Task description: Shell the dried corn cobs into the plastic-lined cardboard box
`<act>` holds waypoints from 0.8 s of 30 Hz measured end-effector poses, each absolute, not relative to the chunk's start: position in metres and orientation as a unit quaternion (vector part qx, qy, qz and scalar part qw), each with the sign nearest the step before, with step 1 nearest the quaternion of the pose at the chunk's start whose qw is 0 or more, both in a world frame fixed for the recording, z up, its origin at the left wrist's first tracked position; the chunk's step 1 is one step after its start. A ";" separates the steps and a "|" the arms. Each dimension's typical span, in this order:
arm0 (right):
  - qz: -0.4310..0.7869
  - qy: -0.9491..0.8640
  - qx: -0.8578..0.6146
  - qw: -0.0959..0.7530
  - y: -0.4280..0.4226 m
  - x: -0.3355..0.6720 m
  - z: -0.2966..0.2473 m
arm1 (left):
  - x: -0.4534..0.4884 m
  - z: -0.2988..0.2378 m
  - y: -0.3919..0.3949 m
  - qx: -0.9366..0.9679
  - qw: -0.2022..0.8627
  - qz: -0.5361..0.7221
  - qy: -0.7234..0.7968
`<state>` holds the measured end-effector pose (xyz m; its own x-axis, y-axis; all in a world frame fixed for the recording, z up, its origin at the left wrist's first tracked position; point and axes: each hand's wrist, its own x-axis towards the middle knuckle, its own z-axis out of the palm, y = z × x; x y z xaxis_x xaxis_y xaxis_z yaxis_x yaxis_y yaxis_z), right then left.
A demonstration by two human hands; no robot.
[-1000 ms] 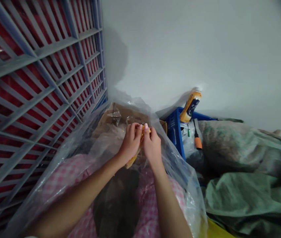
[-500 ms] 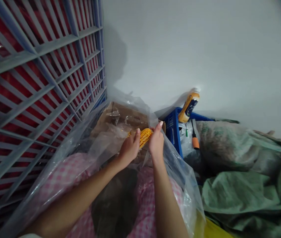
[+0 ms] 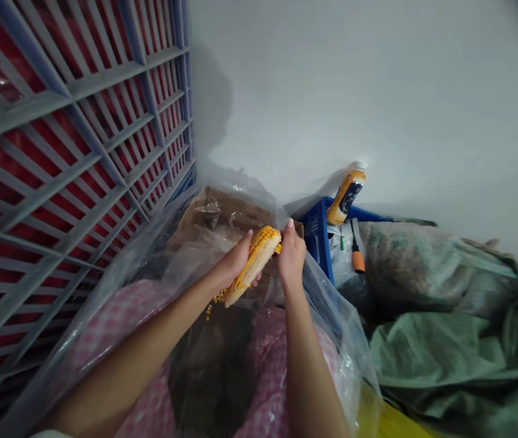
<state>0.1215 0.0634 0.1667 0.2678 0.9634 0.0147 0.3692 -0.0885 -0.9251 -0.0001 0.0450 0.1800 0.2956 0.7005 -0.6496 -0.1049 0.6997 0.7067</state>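
My left hand (image 3: 237,260) is wrapped round a corn cob (image 3: 255,263), which is tilted with its upper end to the right. A bare pale strip runs down the cob's near side, and yellow kernels still cover the rest. Beside the upper end, my right hand (image 3: 291,255) is closed with its thumb up; a few yellow kernels (image 3: 278,248) show at its curled fingers. Loose kernels (image 3: 208,311) are in the air below the cob's lower end. Under both hands a clear plastic bag (image 3: 185,249) spreads over my lap and a piece of brown cardboard (image 3: 222,207).
A grey-blue slatted crate (image 3: 103,146) with red behind it rises at my left. To the right, a blue crate (image 3: 318,234) holds a yellow bottle (image 3: 346,196) and an orange-handled tool (image 3: 358,260). Green sacks (image 3: 432,347) lie further right, before a white wall (image 3: 354,79).
The cob has turned, and its bare strip now faces me. My right hand has come slightly away from it, and loose kernels are dropping beneath my left hand.
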 end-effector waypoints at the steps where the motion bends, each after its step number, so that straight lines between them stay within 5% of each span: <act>1: 0.372 -0.490 -0.651 0.445 0.064 0.123 0.168 | -0.002 0.180 0.046 0.301 0.734 0.272 0.544; 7: 0.565 -0.371 -0.632 0.380 0.065 0.123 0.172 | -0.007 0.173 0.047 0.534 0.466 0.262 0.655; 11: 0.425 -0.436 -0.697 0.378 0.062 0.119 0.171 | -0.002 0.170 0.044 0.611 0.374 0.242 0.654; 16: 0.275 -0.532 -0.713 0.365 0.059 0.117 0.173 | -0.001 0.161 0.042 0.507 0.510 0.238 0.652; 24: 0.309 -0.546 -0.672 0.393 0.050 0.121 0.173 | 0.000 0.175 0.040 0.300 0.746 0.242 0.544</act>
<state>0.1214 0.0503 0.1730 0.2126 0.9770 0.0148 0.4918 -0.0939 -0.8656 -0.0002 0.0398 0.1754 0.2918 0.6867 -0.6658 -0.0341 0.7031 0.7102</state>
